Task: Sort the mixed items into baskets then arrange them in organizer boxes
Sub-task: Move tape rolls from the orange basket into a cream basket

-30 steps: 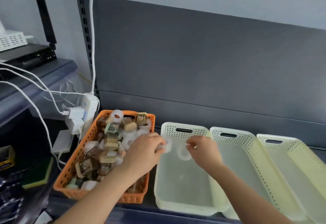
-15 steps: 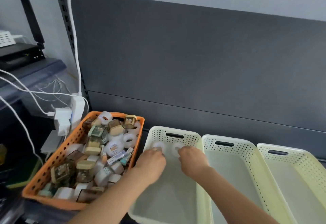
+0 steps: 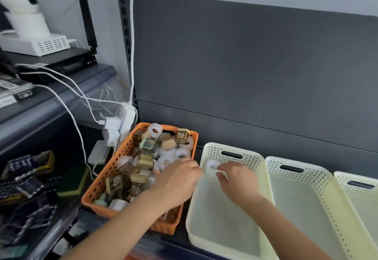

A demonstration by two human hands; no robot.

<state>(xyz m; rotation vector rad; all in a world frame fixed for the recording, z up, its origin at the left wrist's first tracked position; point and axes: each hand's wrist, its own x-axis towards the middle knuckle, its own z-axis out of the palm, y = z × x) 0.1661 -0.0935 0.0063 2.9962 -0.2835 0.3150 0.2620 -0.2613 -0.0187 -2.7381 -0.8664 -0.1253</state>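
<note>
Head view: I see a white ring-shaped roll [image 3: 212, 167] at the far left corner of the first cream basket [image 3: 233, 190], its hole facing up toward me. My right hand [image 3: 238, 180] pinches another one. My left hand [image 3: 177, 180], fingers loosely curled, hovers over the orange basket [image 3: 114, 167] of mixed items.
</note>
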